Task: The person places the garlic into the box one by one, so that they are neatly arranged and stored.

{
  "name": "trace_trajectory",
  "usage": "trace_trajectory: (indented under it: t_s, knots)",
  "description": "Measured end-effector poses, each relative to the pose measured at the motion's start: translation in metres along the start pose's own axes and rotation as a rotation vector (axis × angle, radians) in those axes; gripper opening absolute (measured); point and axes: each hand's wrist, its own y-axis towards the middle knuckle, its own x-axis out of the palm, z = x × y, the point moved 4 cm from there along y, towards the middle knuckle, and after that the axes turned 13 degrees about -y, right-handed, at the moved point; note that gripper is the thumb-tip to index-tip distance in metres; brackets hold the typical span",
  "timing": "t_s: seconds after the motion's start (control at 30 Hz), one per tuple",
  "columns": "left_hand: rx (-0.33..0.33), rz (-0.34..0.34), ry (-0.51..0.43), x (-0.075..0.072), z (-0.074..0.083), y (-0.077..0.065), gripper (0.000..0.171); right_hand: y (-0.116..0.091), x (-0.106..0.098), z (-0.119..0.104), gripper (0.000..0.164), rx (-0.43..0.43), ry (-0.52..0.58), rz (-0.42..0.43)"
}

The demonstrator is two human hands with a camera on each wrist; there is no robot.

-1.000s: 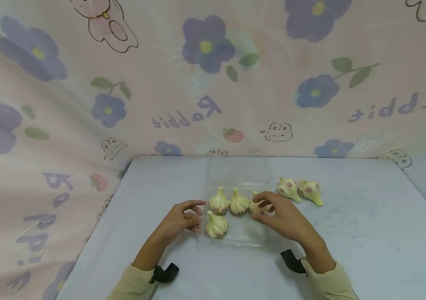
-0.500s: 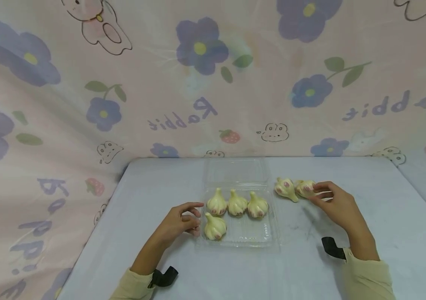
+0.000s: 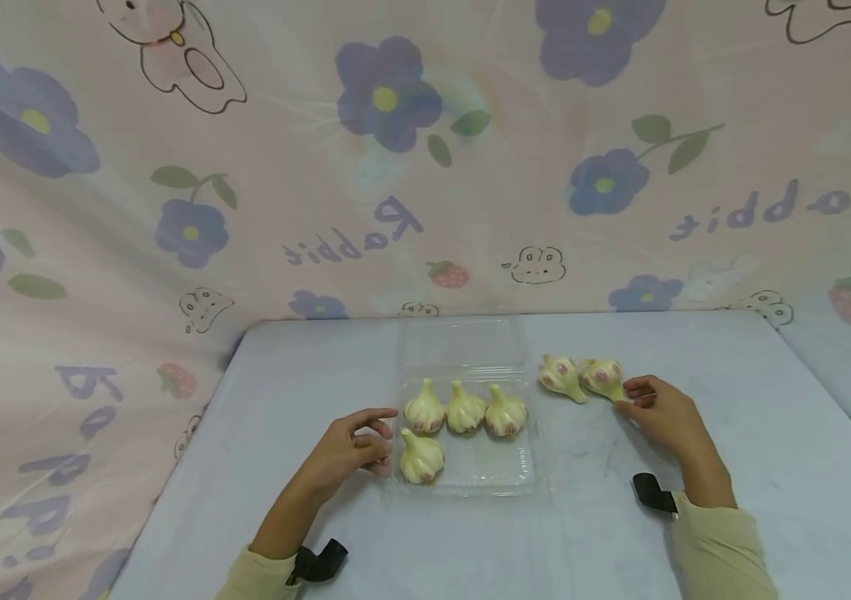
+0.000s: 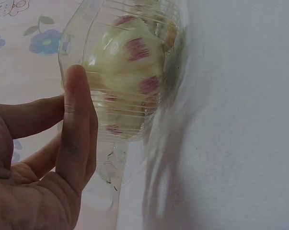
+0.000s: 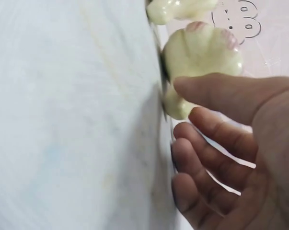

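Note:
A hinged clear plastic box lies with its lid raised at the back. Three garlic bulbs form its back row, the right one among them, and a single bulb sits front left. My left hand is at the box's left side; in the left wrist view an extended finger overlaps the clear wall. Right of the box, two more bulbs lie on the table, the left one and the right one. My right hand's fingertips are around the right bulb's stem, fingers loosely bent.
A white cloth covers the table. Behind it hangs a pink curtain with flowers and rabbits. The transparent lid reaches near the table's back edge. Black wrist mounts sit at both cuffs.
My right hand left the box's right back bulb, moved right to the loose bulbs, then shifted from the right bulb's body to its stem. My left hand stayed at the box's side.

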Motion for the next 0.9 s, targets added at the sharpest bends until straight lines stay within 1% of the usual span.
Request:
trace_trajectory:
  t_s: [0.17, 0.37, 0.47, 0.63, 0.9]
  knots:
    - [0.005, -0.004, -0.001, 0.0, 0.001, -0.001, 0.055, 0.002, 0.003, -0.001, 0.051, 0.002, -0.023, -0.009]
    - [0.007, -0.007, 0.005, 0.0, 0.001, -0.001, 0.055, 0.0, 0.001, -0.001, 0.05, 0.007, -0.056, -0.003]
    - [0.008, -0.008, 0.006, 0.001, 0.0, 0.0, 0.055, -0.001, 0.0, -0.001, 0.053, 0.016, -0.06, -0.002]
    - [0.011, -0.009, 0.003, 0.001, 0.0, 0.0, 0.055, -0.004, -0.002, 0.001, 0.06, 0.037, -0.059, 0.007]
    - [0.013, -0.01, -0.004, 0.0, 0.0, 0.001, 0.055, -0.006, -0.009, 0.0, 0.062, 0.094, -0.045, 0.025]
